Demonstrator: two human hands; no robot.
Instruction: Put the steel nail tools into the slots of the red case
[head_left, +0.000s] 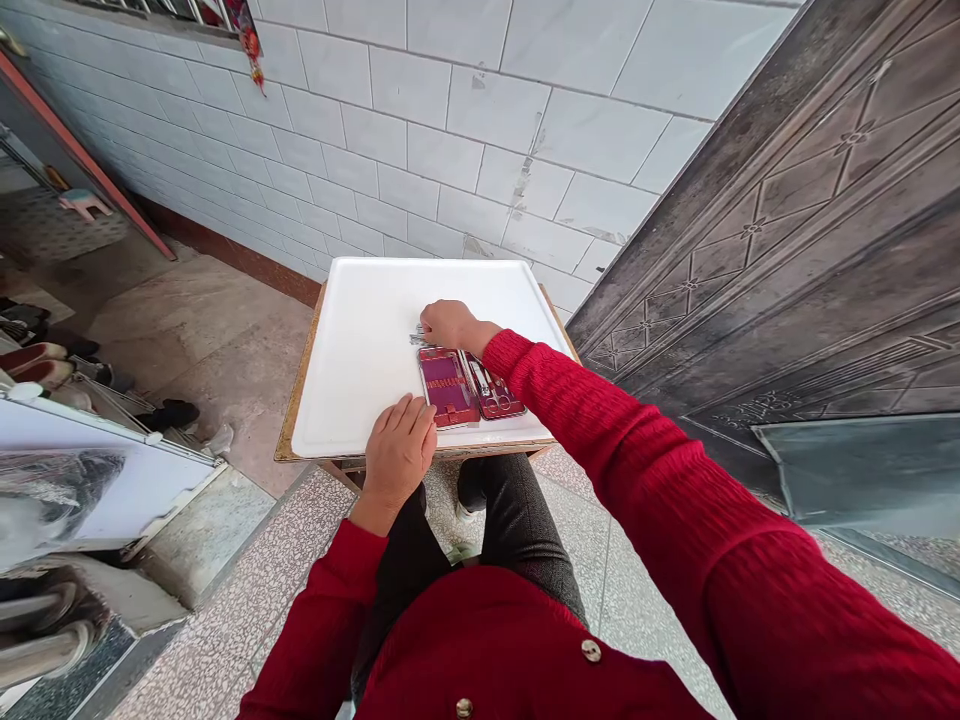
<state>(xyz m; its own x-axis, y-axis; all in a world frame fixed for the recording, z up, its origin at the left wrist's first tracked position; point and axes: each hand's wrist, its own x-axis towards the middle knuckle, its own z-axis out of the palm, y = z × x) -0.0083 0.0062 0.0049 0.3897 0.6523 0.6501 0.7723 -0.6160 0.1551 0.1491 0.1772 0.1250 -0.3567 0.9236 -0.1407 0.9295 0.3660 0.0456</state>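
An open manicure case (441, 362) with a dark red and purple lining lies near the front edge of a white tray (360, 340). Its left half shows a row of elastic loops; small scissors (499, 402) and other metal tools sit in the right half. My left hand (403, 450) rests flat at the tray's front edge, fingers stretched out beside the case's left corner, holding nothing. Just beyond the case, my right hand (448, 324) is closed, knuckles up, over several slim metal tools (417, 337). Whatever its fingers grip is hidden beneath them.
The tray lies on a small wooden table (294, 425). A tiled wall (427, 150) stands behind it and a dark metal door (750, 230) at the right. On the left are shoes (37, 365) on a rack and a white cabinet (82, 470).
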